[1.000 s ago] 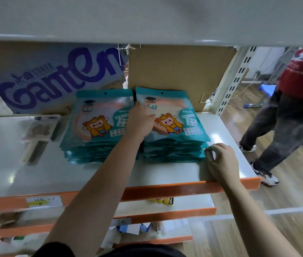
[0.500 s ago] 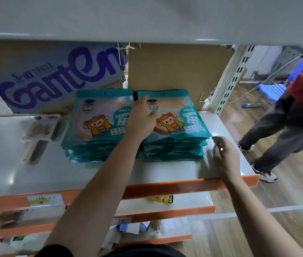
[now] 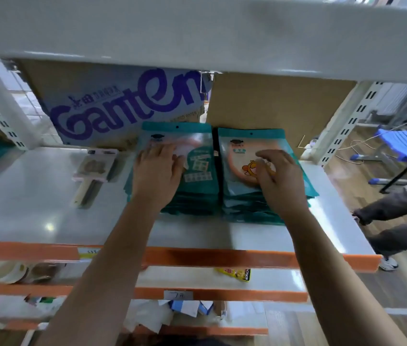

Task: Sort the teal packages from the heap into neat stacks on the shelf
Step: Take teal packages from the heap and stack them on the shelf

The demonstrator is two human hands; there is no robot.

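Two stacks of teal packages stand side by side on the white shelf [image 3: 35,208]. The left stack [image 3: 197,176] has my left hand [image 3: 156,176] lying flat on its top package, fingers spread. My right hand [image 3: 279,178] rests on top of the right stack [image 3: 237,171], fingers slightly bent, covering most of the cartoon print. Both stacks sit close to the cardboard at the back. The frame is blurred by motion.
A pink-carded brush pack [image 3: 92,171] lies left of the stacks. A cardboard box printed with purple letters [image 3: 127,106] stands behind. The shelf above [image 3: 197,33] hangs low overhead. A person's legs [image 3: 397,216] and a blue chair [image 3: 404,146] are at the right.
My left hand moved from the gap between the stacks onto the left stack. My right hand left the shelf's front edge and came onto the right stack.
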